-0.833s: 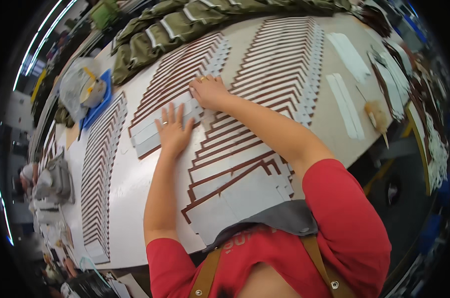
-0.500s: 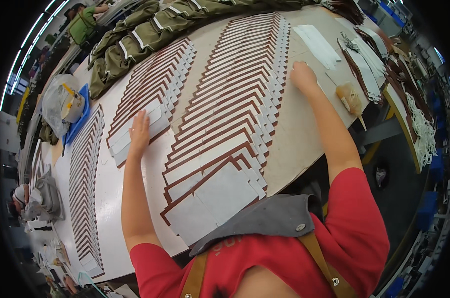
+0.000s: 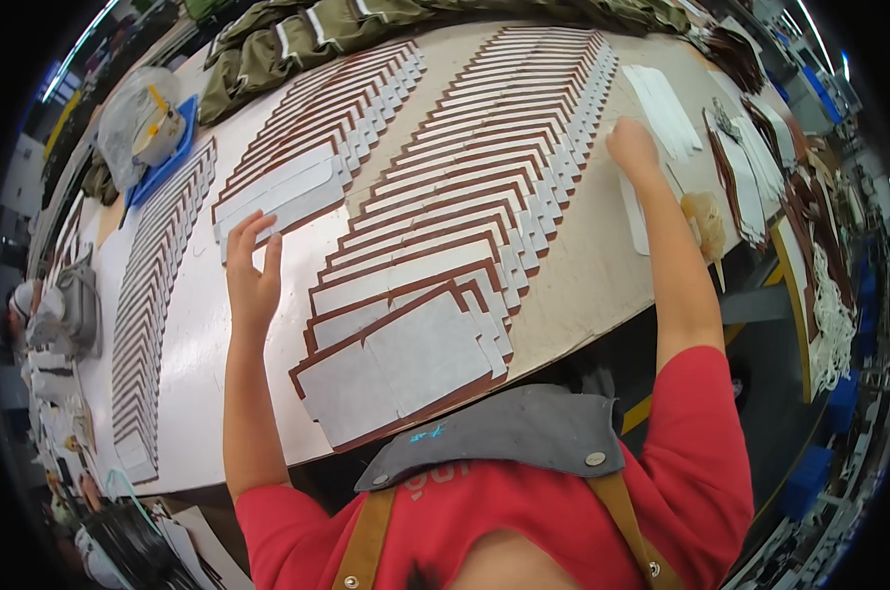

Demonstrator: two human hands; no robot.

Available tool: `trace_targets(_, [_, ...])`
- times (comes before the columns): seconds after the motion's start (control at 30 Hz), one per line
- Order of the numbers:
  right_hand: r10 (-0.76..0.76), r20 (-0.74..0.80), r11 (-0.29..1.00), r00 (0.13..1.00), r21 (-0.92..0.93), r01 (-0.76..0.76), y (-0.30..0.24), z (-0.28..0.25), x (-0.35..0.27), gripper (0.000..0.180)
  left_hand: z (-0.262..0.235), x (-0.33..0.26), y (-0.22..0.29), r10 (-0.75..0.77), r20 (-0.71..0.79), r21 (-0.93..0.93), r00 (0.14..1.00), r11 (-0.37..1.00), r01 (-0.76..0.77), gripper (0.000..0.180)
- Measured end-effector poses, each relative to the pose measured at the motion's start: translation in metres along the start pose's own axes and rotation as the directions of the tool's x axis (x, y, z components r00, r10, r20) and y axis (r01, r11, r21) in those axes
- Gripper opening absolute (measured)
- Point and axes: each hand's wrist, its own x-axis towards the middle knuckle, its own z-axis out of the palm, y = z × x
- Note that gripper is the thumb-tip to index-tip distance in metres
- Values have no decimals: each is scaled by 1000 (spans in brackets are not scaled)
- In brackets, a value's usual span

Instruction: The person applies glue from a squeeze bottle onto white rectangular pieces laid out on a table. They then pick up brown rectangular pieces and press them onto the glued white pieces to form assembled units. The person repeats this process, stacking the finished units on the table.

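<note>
My left hand (image 3: 253,265) is open, thumb and fingers apart, at the near end of a staggered row of white pieces with brown edges (image 3: 297,128). A pale strip with rounded corners (image 3: 292,187) lies on that row's front piece. My right hand (image 3: 632,147) is closed at the right of the table, with a white strip (image 3: 634,218) running down from under it beside my forearm. Its fingertips are hidden. Next to it lies a small pile of white strips (image 3: 663,110). Between my arms stretches a wider staggered row of brown-edged white pieces (image 3: 445,211).
Olive-green fabric bundles (image 3: 317,44) line the far edge. At the left stand a blue tray (image 3: 182,147) with a tub and another staggered row (image 3: 160,324). A yellowish plastic-wrapped lump (image 3: 704,224) sits by my right forearm, with brown and white strips (image 3: 745,182) beyond it.
My left hand has drawn back from the pale strip toward me, its fingers spreading. A white strip now shows below my closed right hand. The whole view has turned slightly.
</note>
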Motion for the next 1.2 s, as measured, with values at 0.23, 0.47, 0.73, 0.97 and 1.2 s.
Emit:
trace_targets(0.23, [-1, -210, -21, 978, 977, 210, -110, -112, -75, 10, 8, -57, 64, -264, 393, -477, 881, 761, 440, 25])
trace_targets(0.47, [-225, 17, -647, 974, 745, -162, -199, -122, -144, 6, 32, -66, 97, -364, 624, -732, 692, 36, 680, 48])
trace_targets(0.73, [-363, 263, -615, 894, 653, -442, -210, -98, -189, 16, 8, -107, 86, -563, 254, -931, 787, 78, 356, 20])
trace_targets(0.97, [-293, 292, -300, 910, 876, -378, -194, -84, -218, 38, -12, -142, 78, -642, 45, -858, 765, 367, 358, 22])
trace_targets(1.2, [-394, 371, 33, 841, 920, -391, -162, -67, -265, 48, -28, -187, 82, -723, 51, -692, 689, 472, 546, 32])
